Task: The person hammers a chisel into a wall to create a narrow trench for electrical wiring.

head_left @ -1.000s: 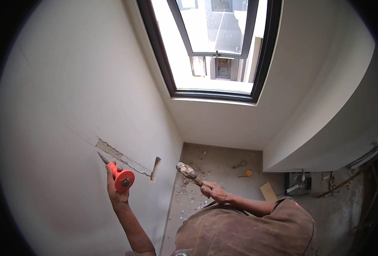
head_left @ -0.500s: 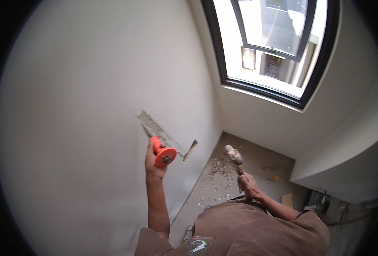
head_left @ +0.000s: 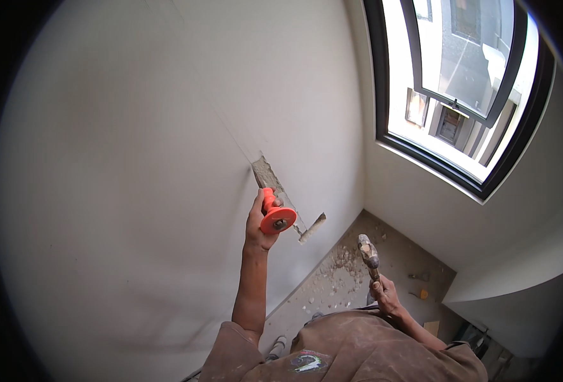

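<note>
My left hand (head_left: 262,221) is wrapped round the orange grip of a chisel (head_left: 278,219) with a round hand guard. Its blade points up the wall toward a rough groove (head_left: 267,174) cut in the plaster; the tip is mostly hidden behind the grip. A short side cut (head_left: 313,228) branches off at the groove's lower end. My right hand (head_left: 386,295) is closed on the handle of a hammer (head_left: 369,252), held upright in front of my body, apart from the chisel. The hammer's head is dusty and whitish.
Broken plaster rubble (head_left: 345,260) lies on the floor by the foot of the wall. A dark-framed window (head_left: 431,143) with a tilted sash is at the upper right. On the floor at the right are an orange item (head_left: 423,293) and a cardboard piece (head_left: 431,327).
My view has shifted, so the wall, window and both hands sit differently in it. The chisel has moved slightly along the groove, its blade now less visible. Both hands keep their tools.
</note>
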### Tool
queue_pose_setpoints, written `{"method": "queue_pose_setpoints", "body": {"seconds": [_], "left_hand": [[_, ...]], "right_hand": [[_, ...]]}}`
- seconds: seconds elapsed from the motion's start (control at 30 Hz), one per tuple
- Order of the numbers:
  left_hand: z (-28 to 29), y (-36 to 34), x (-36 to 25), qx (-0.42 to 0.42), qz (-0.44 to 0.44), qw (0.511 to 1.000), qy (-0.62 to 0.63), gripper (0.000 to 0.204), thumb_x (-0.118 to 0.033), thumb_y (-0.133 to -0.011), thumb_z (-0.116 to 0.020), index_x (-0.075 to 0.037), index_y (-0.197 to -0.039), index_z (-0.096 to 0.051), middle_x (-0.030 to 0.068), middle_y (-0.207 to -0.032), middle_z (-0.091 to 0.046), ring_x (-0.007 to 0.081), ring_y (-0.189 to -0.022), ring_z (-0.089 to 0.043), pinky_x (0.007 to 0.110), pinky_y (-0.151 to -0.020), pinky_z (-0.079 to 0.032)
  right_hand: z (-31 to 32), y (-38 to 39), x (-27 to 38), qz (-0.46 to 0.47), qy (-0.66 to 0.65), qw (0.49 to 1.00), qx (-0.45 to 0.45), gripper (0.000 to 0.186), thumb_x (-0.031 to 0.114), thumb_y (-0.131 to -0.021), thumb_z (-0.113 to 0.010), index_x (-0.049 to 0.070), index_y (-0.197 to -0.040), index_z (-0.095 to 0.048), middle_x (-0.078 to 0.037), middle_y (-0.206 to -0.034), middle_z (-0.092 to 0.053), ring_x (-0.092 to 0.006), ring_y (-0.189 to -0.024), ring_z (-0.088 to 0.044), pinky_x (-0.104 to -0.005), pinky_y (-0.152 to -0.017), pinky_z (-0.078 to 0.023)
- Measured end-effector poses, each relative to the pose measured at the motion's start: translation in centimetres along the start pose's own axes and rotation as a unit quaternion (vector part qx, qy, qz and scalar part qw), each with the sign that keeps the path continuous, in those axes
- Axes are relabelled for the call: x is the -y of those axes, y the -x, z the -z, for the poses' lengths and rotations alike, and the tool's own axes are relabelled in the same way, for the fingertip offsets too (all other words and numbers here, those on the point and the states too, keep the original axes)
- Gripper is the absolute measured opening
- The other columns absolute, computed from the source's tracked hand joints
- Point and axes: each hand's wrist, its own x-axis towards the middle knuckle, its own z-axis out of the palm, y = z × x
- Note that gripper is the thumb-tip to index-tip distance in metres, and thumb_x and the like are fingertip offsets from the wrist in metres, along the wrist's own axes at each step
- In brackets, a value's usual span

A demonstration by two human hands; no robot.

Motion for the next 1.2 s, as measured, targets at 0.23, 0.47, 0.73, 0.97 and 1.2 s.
{"method": "queue_pose_setpoints", "body": {"seconds": [0.23,0.47,0.73,0.97,1.2], "left_hand": [[0.8,-0.5,-0.2,0.018,0.003,1.0,0.0,0.03,-0.033,-0.099,-0.041,-0.006,-0.112,-0.044,0.0045,-0.078,-0.054,0.0122,-0.062,-0.054,0.026,-0.054,-0.052],[0.7,-0.3,-0.4,0.023,0.003,1.0,0.004,0.028,-0.031,-0.101,-0.037,-0.006,-0.11,-0.046,0.0048,-0.077,-0.055,0.0132,-0.061,-0.055,0.026,-0.055,-0.051],[1.5,-0.7,-0.9,0.032,0.006,0.999,0.026,0.028,-0.032,-0.099,-0.043,-0.006,-0.109,-0.046,0.0054,-0.079,-0.057,0.0123,-0.066,-0.055,0.026,-0.059,-0.052],[0.5,-1.0,-1.1,0.007,-0.032,0.998,-0.052,0.026,-0.029,-0.098,-0.045,-0.005,-0.105,-0.048,0.002,-0.076,-0.055,0.0114,-0.065,-0.055,0.025,-0.064,-0.05],[2.4,-1.3,-1.0,0.055,-0.024,0.998,0.015,0.02,-0.026,-0.098,-0.044,-0.009,-0.092,-0.053,-0.0013,-0.07,-0.054,0.0092,-0.062,-0.053,0.025,-0.058,-0.048]], "right_hand": [[-0.8,0.0,1.7,0.034,0.074,0.996,0.027,0.048,0.049,-0.091,-0.052,0.003,-0.078,-0.047,-0.005,-0.059,-0.037,-0.0142,-0.057,-0.036,-0.0317,-0.051,-0.033],[-2.7,-0.5,4.6,0.116,0.072,0.987,0.089,0.047,0.047,-0.09,-0.053,0.002,-0.078,-0.047,-0.007,-0.061,-0.037,-0.0166,-0.056,-0.036,-0.0328,-0.051,-0.034],[-7.9,-5.5,14.1,0.553,-0.074,0.811,0.177,0.026,0.032,-0.083,-0.06,0.007,-0.079,-0.052,-0.007,-0.067,-0.051,-0.0247,-0.056,-0.055,-0.0348,-0.048,-0.04],[-9.6,-9.6,9.2,0.206,0.163,0.953,0.151,0.041,0.04,-0.08,-0.066,0.002,-0.081,-0.051,-0.018,-0.065,-0.049,-0.0362,-0.059,-0.052,-0.0399,-0.055,-0.042],[-11.5,-9.9,8.7,0.531,0.014,0.838,0.127,0.051,0.05,-0.077,-0.066,0.005,-0.072,-0.042,-0.009,-0.064,-0.038,-0.0317,-0.054,-0.044,-0.0402,-0.05,-0.034]]}}
